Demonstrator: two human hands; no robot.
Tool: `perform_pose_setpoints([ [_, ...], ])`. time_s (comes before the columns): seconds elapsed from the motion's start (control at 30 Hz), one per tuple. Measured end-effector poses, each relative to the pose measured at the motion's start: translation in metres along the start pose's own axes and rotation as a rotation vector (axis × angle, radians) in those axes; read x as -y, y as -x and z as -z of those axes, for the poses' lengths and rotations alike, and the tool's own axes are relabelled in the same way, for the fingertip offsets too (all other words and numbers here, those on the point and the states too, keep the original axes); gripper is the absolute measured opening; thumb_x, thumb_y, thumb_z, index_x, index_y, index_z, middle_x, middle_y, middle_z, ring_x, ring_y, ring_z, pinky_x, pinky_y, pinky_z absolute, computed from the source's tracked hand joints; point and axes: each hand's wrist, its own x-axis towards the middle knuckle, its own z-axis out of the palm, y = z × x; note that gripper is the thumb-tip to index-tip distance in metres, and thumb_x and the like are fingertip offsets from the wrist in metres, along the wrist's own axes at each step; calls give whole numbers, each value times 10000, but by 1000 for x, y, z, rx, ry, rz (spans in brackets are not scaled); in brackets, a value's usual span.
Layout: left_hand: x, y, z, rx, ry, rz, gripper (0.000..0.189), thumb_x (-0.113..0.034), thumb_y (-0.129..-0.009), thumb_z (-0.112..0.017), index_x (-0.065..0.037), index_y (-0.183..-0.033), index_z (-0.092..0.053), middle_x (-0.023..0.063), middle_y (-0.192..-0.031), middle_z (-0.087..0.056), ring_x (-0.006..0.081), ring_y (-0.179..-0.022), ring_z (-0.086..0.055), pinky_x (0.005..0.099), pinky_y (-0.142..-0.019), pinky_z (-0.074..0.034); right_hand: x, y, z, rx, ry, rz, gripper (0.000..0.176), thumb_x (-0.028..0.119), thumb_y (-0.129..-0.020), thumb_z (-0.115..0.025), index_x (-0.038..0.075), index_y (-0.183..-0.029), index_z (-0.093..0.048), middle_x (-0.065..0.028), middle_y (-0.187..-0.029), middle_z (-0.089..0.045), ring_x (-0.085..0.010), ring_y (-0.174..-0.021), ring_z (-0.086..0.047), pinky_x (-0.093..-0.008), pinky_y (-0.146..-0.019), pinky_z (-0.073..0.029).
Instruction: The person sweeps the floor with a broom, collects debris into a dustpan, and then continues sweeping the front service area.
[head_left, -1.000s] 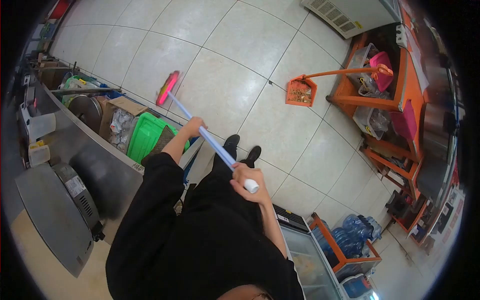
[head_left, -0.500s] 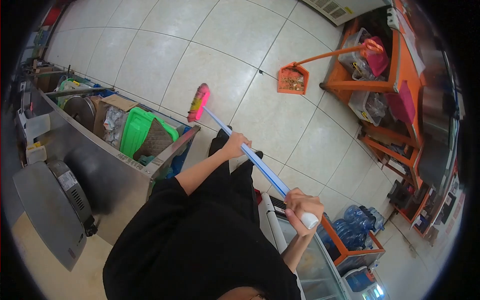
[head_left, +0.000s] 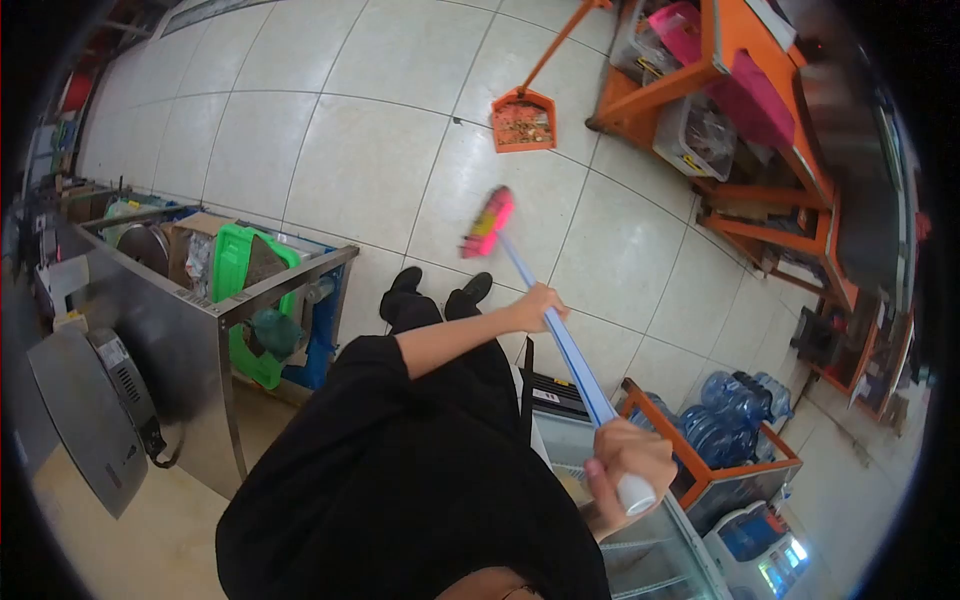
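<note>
Far right, an orange shelf unit (head_left: 650, 95) holds clear bins (head_left: 697, 138); near right, blue jugs (head_left: 718, 420) sit in a rack (head_left: 745, 475). Left, a green crate (head_left: 229, 258) shows behind a steel bar (head_left: 308, 277); nearer stands a grey appliance (head_left: 85, 415), its kind hard to tell.

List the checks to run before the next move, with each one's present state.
1. Left hand around the long, pale-blue broom handle: ok.
2. Right hand around it, near the round white end cap: ok.
3. Bright-pink broom head apart from both black shoes: ok.
4. Bristles touching the pale tiled floor: cannot tell.
5. Orange, long-handled dustpan empty: not ok, debris inside.
</note>
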Motion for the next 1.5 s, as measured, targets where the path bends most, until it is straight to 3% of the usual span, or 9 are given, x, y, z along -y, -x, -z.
perform_pose_setpoints([
  [0.2, -98, -55, -56, 93, 249, -196, 366, -101, -800, -526, -48, -465, -388, 112, -460, -431, 304, -510, -450, 401, -567, -365, 33, 41, 25, 214, 112, 405, 228, 3, -538, -637, 55, -451, -433, -47, -437, -410, -168, -330, -405, -262, -369, -354],
  [0.27, -124, -66, -51, 134, 233, -202, 328, -98, -770, -544, -60, -479, -399, 102, -477, -441, 294, -534, -459, 397, -590, -366, 62, 58, 37, -107, 106, 486, 172, 18, -605, -600, 65, -516, -461, -46, -468, -432, -164, -375, -434, -302, -412, -411],
  [0.47, -65, -51, 35, 133, -136, -85, 158, -163, -565, -620, -132, -543, -466, 55, -545, -492, 269, -565, -501, 365, -582, -368, 5, 57, 108, 25, -241, 290, 226, 11, -531, -652, 58, -481, -437, -104, -480, -461, -235, -412, -487, -350, -372, -363],
  [0.53, -9, -35, 78, 166, -386, 0, 127, -203, -615, -601, -142, -536, -522, 53, -551, -509, 271, -582, -517, 387, -640, -370, -29, 18, 78, -281, 2, 45, 217, 43, -604, -660, 39, -536, -453, -100, -558, -488, -277, -519, -519, -379, -477, -410],
  [0.63, 91, 6, 124, 22, -827, 145, 185, -250, -614, -600, -153, -480, -517, 36, -575, -529, 261, -612, -536, 451, -695, -355, -135, -24, 64, 211, -236, -28, 245, -59, -700, -618, 56, -598, -428, -64, -602, -496, -248, -565, -510, -392, -867, -433],
  [0.73, 136, 10, 135, 76, -734, 349, 214, -276, -696, -599, -125, -550, -555, 78, -550, -508, 281, -621, -535, 462, -722, -374, -146, -64, 50, 214, -180, -42, 276, -50, -704, -623, 44, -583, -394, -72, -583, -460, -244, -556, -501, -374, -824, -455],
  [0.83, 99, -58, 95, 7, -214, -39, 227, -263, -570, -600, -108, -499, -451, 76, -554, -503, 285, -601, -530, 392, -530, -384, -100, -81, 79, 42, -16, -33, 250, -72, -669, -599, 25, -560, -397, -95, -558, -435, -273, -539, -490, -351, -662, -471],
  [1.07, 27, -182, -38, 228, 74, -75, 321, -155, -770, -569, -105, -475, -453, 83, -508, -480, 275, -581, -530, 474, -822, -392, -12, -114, 114, -121, 140, 62, 309, -137, -513, -586, 60, -482, -350, -71, -487, -400, -235, -401, -416, -311, -426, -358],
  [1.5, -95, -274, 5, 687, 0, -267, 156, -157, -772, -553, -74, -655, -615, 96, -589, -558, 309, -646, -581, 577, -1064, -89, 73, -124, 237, 190, 91, 452, 200, 164, -694, -737, 97, -626, -561, 3, -504, -556, -122, -442, -559, -254, -518, -483],
])
